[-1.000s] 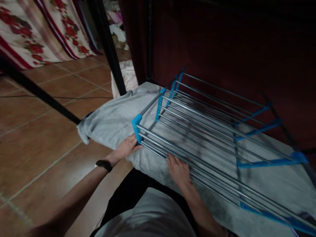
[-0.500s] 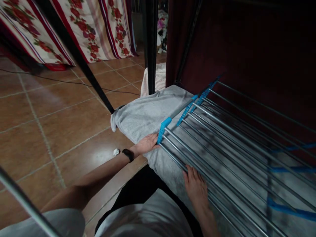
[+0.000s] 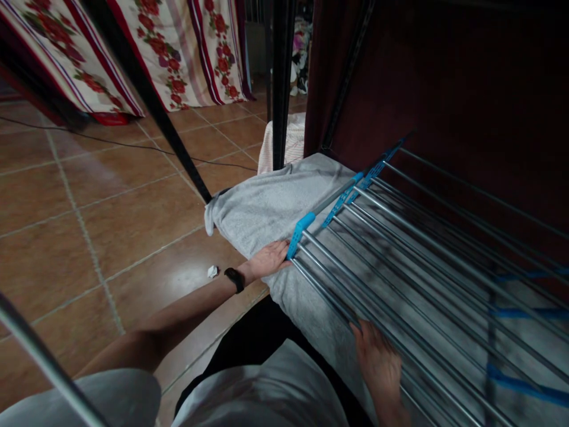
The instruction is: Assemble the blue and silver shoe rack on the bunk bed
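A folding clothes drying rack (image 3: 355, 255), with metal rods and blue plastic end pieces, lies over a grey cloth. My left hand (image 3: 269, 258), a dark band on its wrist, is closed around the near blue corner piece (image 3: 294, 239); its fingertips are partly hidden there. Farther right, my right hand (image 3: 379, 359) wraps its fingers over the nearest rods, with the thumb on the near side. Beneath the rack, the grey cloth (image 3: 267, 201) covers a low surface and hangs over its edge.
Black metal posts (image 3: 278, 89) rise at the left and behind the cloth. A dark red panel (image 3: 427, 77) stands along the rack's far side. On the tiled floor (image 3: 133, 231) lie a crumpled white scrap (image 3: 213, 271) and a thin cable (image 3: 146, 146). A flowered curtain (image 3: 164, 53) hangs behind.
My right hand has slid along the near rods, toward me and to the right. My left hand stays at the blue corner. The view has shifted slightly.
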The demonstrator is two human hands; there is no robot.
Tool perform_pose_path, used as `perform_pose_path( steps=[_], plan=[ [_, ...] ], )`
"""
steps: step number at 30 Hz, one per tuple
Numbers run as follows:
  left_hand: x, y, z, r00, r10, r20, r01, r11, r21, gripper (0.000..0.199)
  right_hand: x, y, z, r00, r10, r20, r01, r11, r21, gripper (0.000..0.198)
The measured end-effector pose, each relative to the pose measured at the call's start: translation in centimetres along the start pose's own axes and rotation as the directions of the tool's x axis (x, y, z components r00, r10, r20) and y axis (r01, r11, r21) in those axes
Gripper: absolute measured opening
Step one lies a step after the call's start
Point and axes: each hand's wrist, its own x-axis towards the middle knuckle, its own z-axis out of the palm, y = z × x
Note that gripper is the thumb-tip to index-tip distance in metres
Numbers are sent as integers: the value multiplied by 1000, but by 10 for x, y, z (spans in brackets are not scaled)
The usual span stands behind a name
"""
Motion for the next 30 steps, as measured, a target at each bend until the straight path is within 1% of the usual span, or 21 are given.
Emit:
perform_pose_path(
  steps=[2,4,6,7,8,9,10,12,15,17,19,20,22,23,24,26,28,29,30],
  plan=[
    [-2,1,-2,1000,-26,-4,26,999,-47,50,1,-3,-2,999,-8,42,11,998,-61,32],
    [-9,2,-3,998,-53,-37,49,995,-91,48,2,-7,-5,997,25,78,-18,996,-87,32],
    [-20,5,-5,990,-87,-111,74,991,-115,45,3,-13,-7,990,79,119,-70,994,-81,32],
    [-27,6,-5,979,-111,-174,92,989,-116,43,4,-16,-8,984,105,144,-96,993,-69,32],
    [-34,7,-5,969,-118,-219,96,990,-107,39,5,-19,-8,977,130,168,-123,991,-51,31],
    [-41,8,-6,960,-91,-266,72,994,-81,34,5,-21,-8,971,151,186,-148,988,-29,29],
    [-46,8,-6,953,-18,-303,8,999,-34,28,4,-22,-6,968,163,189,-166,986,-4,28],
    [-52,12,-5,934,172,-313,-163,985,55,25,0,-25,-3,979,148,141,-157,986,54,31],
    [-46,27,-3,861,393,-324,-371,920,130,35,-14,-30,1,997,72,-16,-69,986,152,42],
    [-36,41,0,818,488,-304,-469,872,140,42,-27,-34,3,994,75,-80,-57,976,208,42],
    [-23,53,5,788,551,-275,-532,834,148,46,-41,-35,5,984,147,-100,-116,958,261,40],
    [-16,57,7,777,571,-266,-551,820,153,48,-49,-34,5,972,207,-109,-169,942,290,38],
    [-4,60,11,762,597,-251,-577,802,157,48,-64,-29,6,925,357,-128,-295,890,347,36],
    [2,60,13,760,604,-239,-586,797,149,49,-73,-24,7,888,438,-136,-365,854,370,35],
    [7,59,14,762,606,-228,-591,795,138,48,-81,-18,7,844,518,-141,-434,813,388,33],
    [15,54,16,773,600,-206,-589,799,121,47,-97,-4,7,740,656,-150,-553,719,421,31],
    [21,48,17,780,594,-195,-584,804,114,45,-111,11,7,636,754,-164,-628,629,458,29],
    [24,46,16,785,592,-185,-582,806,110,45,-117,17,7,599,782,-170,-649,599,469,29],
    [26,44,16,789,590,-171,-581,807,105,45,-123,23,7,578,796,-177,-664,586,465,30]
  ],
)
